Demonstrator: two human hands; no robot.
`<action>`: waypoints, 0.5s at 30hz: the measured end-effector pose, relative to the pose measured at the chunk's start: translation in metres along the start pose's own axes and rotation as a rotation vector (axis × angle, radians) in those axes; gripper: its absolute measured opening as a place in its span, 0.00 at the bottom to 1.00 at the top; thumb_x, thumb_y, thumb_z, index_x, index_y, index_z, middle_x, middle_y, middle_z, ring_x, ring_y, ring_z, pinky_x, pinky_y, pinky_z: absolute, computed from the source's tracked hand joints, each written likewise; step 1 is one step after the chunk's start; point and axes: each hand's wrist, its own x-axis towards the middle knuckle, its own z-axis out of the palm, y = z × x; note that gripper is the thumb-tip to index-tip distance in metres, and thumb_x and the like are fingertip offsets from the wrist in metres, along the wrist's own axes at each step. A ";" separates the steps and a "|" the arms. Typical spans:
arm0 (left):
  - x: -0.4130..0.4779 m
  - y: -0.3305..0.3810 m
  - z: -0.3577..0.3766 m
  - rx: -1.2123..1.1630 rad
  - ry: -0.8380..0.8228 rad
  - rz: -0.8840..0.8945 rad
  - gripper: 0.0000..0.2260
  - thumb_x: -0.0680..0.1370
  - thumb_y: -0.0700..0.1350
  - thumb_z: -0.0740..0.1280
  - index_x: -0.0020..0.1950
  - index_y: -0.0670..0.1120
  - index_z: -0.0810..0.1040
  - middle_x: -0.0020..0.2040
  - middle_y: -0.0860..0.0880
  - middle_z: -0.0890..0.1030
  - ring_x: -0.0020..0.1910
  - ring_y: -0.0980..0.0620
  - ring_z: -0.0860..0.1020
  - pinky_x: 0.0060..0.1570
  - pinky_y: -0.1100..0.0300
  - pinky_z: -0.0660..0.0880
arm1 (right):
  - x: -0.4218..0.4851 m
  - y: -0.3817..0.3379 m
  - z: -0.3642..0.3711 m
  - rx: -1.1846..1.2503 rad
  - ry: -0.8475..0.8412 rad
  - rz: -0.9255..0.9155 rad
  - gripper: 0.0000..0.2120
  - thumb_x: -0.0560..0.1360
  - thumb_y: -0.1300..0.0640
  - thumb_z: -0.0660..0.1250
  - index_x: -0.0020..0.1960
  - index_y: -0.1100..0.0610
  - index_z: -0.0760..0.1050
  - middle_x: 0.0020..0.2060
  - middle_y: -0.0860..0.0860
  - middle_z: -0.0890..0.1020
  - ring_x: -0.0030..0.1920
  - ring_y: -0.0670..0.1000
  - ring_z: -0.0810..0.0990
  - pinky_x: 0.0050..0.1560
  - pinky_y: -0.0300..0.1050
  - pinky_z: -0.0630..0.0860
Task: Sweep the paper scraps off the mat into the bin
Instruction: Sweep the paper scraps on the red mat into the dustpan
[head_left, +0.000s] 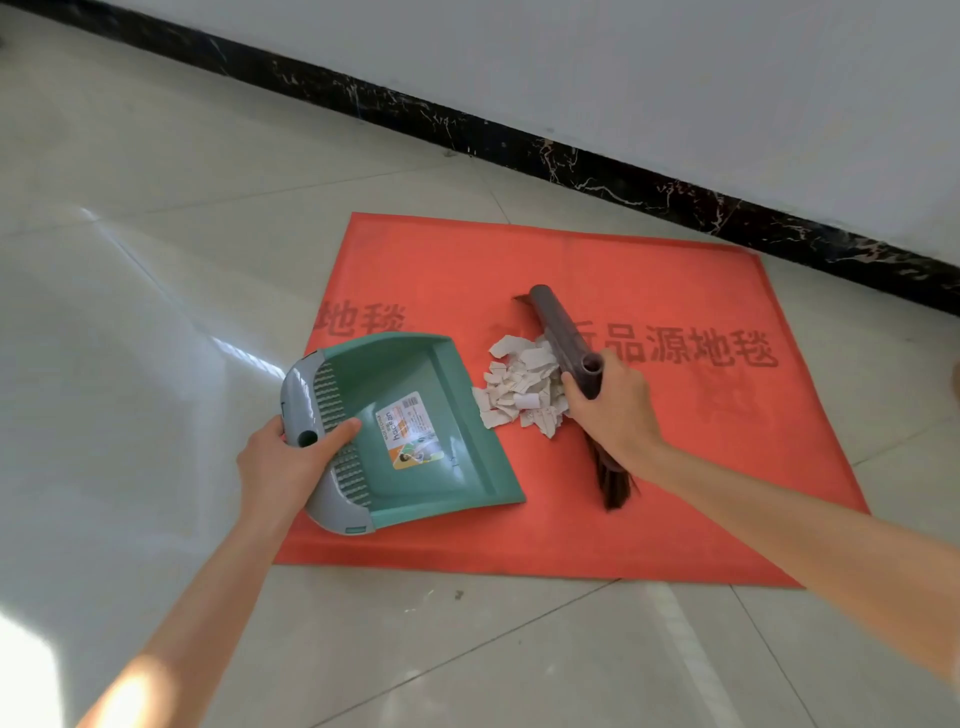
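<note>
Scraps: paper scraps (522, 387) lie in one loose heap near the middle of the red mat (675, 467), a few of them touching or just beside the dustpan's open lip.
Dustpan: green dustpan (415, 421) rests on the mat's left part, its mouth facing the heap, its grey handle end toward the mat's near-left corner.
Left hand: left hand (283, 462) is closed around the dustpan's grey handle, thumb laid over the ribbed strip.
Right hand: right hand (610, 410) is wrapped around the brush (563, 335) at its socket end, on the heap's far side from the dustpan.
Brush axis: head runs across the mat from far to near, roughly parallel to the dustpan lip, with the heap between the two.
Key relation: heap sits leftward of the right hand, so a push toward the dustpan looks like the likely stroke.
Bin: not in view.
Floor: pale tiled floor (156, 260) surrounds the mat.
</note>
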 end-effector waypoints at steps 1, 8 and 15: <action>-0.001 0.000 0.001 -0.003 -0.004 0.002 0.16 0.67 0.57 0.78 0.45 0.49 0.78 0.39 0.53 0.81 0.39 0.56 0.79 0.34 0.61 0.72 | -0.001 -0.004 0.002 0.014 -0.004 -0.004 0.09 0.74 0.54 0.69 0.46 0.52 0.68 0.38 0.48 0.75 0.38 0.49 0.71 0.34 0.36 0.60; -0.003 0.003 0.010 0.004 -0.011 0.011 0.18 0.67 0.57 0.78 0.48 0.49 0.79 0.41 0.53 0.82 0.41 0.54 0.81 0.42 0.54 0.77 | -0.012 -0.024 0.017 0.054 -0.073 -0.054 0.09 0.75 0.54 0.68 0.43 0.53 0.68 0.34 0.46 0.74 0.33 0.47 0.73 0.30 0.33 0.66; -0.010 0.008 0.017 -0.010 -0.007 0.016 0.18 0.68 0.57 0.77 0.50 0.48 0.79 0.40 0.53 0.81 0.38 0.59 0.78 0.33 0.65 0.69 | -0.026 -0.053 0.034 0.074 -0.158 -0.100 0.09 0.75 0.52 0.67 0.44 0.55 0.68 0.36 0.49 0.75 0.35 0.50 0.73 0.31 0.40 0.66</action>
